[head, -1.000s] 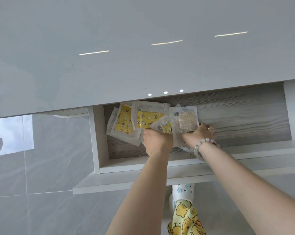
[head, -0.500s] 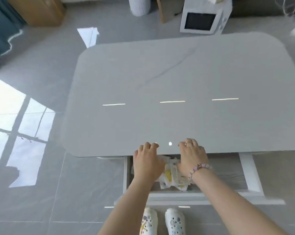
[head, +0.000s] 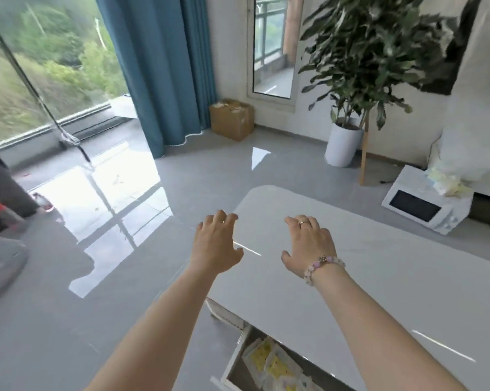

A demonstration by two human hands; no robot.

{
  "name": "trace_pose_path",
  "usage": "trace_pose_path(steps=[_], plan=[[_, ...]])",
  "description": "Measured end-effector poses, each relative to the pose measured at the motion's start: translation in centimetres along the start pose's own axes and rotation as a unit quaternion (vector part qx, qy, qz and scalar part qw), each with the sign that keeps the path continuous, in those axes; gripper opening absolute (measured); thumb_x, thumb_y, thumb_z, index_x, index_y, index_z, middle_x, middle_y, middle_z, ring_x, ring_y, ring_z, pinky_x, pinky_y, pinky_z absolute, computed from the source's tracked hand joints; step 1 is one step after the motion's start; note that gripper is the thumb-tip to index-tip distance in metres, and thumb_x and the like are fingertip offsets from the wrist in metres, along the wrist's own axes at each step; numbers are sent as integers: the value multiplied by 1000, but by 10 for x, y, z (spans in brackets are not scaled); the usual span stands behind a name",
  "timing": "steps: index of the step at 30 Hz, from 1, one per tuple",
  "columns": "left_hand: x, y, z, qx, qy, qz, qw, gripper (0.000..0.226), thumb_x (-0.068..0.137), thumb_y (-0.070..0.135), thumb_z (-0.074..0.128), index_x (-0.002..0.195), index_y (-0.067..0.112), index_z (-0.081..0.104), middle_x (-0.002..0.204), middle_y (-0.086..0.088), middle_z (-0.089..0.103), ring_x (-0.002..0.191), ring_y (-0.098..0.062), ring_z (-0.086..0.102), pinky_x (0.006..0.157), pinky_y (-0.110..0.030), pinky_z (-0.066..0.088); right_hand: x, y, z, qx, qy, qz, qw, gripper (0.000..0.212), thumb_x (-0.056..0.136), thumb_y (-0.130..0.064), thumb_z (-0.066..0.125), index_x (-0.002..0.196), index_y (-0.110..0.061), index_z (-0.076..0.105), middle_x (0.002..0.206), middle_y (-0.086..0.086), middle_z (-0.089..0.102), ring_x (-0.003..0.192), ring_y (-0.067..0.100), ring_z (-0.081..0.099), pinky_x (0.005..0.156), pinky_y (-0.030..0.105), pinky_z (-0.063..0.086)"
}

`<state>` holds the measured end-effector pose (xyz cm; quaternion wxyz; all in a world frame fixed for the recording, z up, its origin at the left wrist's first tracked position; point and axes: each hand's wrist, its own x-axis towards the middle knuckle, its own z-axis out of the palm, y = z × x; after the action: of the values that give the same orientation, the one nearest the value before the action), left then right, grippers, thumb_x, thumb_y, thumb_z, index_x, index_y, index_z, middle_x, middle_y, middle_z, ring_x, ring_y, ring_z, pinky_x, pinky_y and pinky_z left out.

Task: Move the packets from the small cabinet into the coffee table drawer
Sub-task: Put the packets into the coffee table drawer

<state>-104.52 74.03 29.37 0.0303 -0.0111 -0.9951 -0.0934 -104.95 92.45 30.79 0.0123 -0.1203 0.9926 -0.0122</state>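
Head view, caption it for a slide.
Empty left hand and right hand; packets lie in the open coffee table drawer.

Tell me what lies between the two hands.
In the head view, only bare coffee table top, crossed by a thin light reflection, shows between the left hand and right hand.
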Motion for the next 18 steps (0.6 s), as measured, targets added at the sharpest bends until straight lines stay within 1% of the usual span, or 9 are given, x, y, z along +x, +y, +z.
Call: trace_pose_path(steps=[3,7,9,11,14,18], plan=[[-19,-40,-35,6,28,-63,998,66,82,41,61,141,25,34,135,1,38,126,-22,38,105,-32,29,12,-49,-25,-10,14,-60,998,62,88,-37,51,142,-17,27,143,3,35,132,21,30,96,34,38],[-53,-100,-75,11,49,-160,986,67,81,40,63,140,25,36,137,-1,38,129,-22,36,112,-40,25,17,-126,-49,-18,36,-155,987,63,87,-38,52,142,-17,27,140,3,38,131,21,33,97,35,37],[-73,-129,-93,21,50,-189,980,67,81,39,64,140,25,36,137,-1,38,129,-22,36,109,-36,28,14,-164,-59,-24,48,-193,980,64,86,-39,52,141,-18,27,140,3,37,131,21,33,98,36,34],[-93,-158,-108,39,51,-210,976,66,82,40,63,140,25,35,137,0,37,128,-21,37,101,-32,33,10,-198,-65,-31,56,-227,972,65,86,-40,52,142,-17,26,140,3,36,131,21,33,100,36,32],[-126,-196,-127,67,69,-244,965,65,83,44,62,139,25,36,136,-1,39,126,-21,39,96,-33,37,5,-243,-73,-43,58,-260,963,68,86,-41,53,143,-16,25,142,5,34,131,22,32,102,37,31],[-183,-249,-154,85,79,-304,946,65,83,44,64,138,24,37,134,-2,40,124,-22,40,96,-34,39,-8,-316,-84,-52,48,-303,950,71,86,-43,54,144,-13,23,144,6,31,134,23,28,102,37,33]])
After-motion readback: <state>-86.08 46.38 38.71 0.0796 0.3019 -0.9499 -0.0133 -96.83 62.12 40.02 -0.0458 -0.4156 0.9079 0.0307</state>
